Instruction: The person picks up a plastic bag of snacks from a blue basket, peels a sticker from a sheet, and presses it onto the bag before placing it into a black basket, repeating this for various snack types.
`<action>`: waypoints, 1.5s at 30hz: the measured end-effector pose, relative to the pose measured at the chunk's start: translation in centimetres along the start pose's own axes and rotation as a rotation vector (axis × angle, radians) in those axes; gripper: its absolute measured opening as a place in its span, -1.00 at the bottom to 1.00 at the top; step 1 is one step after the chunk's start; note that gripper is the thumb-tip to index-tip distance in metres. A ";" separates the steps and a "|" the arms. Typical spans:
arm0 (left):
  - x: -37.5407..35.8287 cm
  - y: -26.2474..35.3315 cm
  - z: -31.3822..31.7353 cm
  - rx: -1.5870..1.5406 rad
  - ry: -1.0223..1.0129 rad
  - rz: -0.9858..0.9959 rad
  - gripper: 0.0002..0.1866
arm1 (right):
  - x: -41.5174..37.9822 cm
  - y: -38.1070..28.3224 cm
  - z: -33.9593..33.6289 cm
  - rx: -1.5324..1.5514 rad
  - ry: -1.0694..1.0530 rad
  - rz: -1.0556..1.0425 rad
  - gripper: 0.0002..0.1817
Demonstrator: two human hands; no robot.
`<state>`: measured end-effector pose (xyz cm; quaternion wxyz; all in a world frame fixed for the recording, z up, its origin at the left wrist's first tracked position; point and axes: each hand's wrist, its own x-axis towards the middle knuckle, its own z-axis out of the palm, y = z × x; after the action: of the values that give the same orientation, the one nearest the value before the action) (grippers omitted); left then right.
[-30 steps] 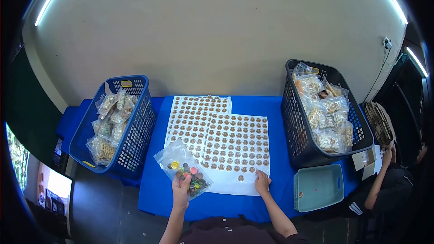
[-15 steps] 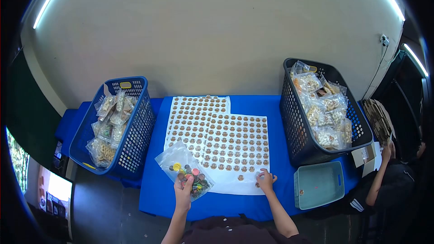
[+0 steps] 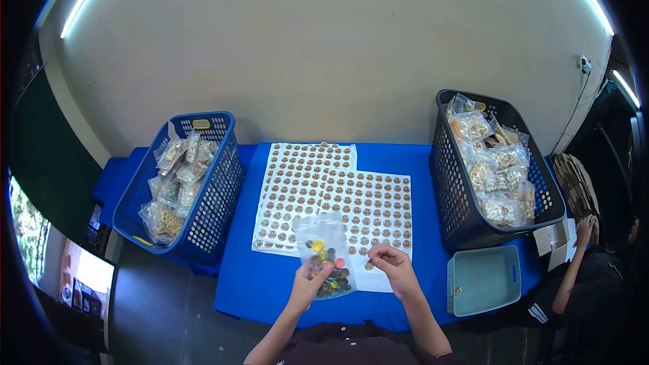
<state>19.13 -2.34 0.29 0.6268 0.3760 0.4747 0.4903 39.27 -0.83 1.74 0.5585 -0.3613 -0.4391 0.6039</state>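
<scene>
My left hand [image 3: 311, 282] grips a clear plastic bag [image 3: 326, 225] by its lower left part. Inside are small rounded pieces in yellow, pink, brown and dark green. To the right of the bag, my right hand [image 3: 394, 272] is closed in a pinch, with a small round brown sticker [image 3: 371, 259] at its fingertips. Just below the fingertips, another round sticker [image 3: 368, 266] shows on the white sticker sheet [image 3: 380, 282]. Rows of matching stickers cover the upper part of that sheet. A second sticker sheet [image 3: 270, 246] lies partly under it on the left.
A blue basket [image 3: 209, 209] of filled bags stands left, a black basket [image 3: 454, 196] of filled bags right. A grey-green tray [image 3: 484, 305] holding small bits sits at the right front. Another person's hand [image 3: 585, 230] is by stacked brown cardboard [image 3: 574, 182].
My right hand has lifted from the sheet's lower right corner and moved left, a sticker in its fingertips. My left hand has brought the bag rightward, closer to it. The view has shifted slightly.
</scene>
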 end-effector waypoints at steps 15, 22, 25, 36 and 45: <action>-0.1 -0.3 0.8 0.067 -0.083 -0.078 -0.65 | -0.2 0.2 3.8 -0.467 0.042 -0.099 -0.52; 0.2 -0.9 0.9 0.042 -0.102 -0.038 -0.67 | 0.5 -1.3 3.8 -0.561 0.000 -0.084 -0.32; 0.2 -1.2 0.7 0.046 -0.112 -0.007 -0.65 | 0.6 -1.4 3.8 -0.566 -0.015 -0.077 -0.30; 0.0 -0.3 1.2 0.050 -0.145 -0.021 -0.65 | 0.8 -0.9 3.4 -0.558 -0.011 -0.083 -0.29; -0.1 -0.5 1.5 0.008 -0.140 -0.025 -0.72 | 0.3 -1.0 3.9 -0.643 0.043 -0.119 -0.36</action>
<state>20.71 -2.54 0.19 0.6630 0.4059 0.4366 0.4528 36.00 -1.01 4.06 0.4592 -0.5055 -0.6158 0.3929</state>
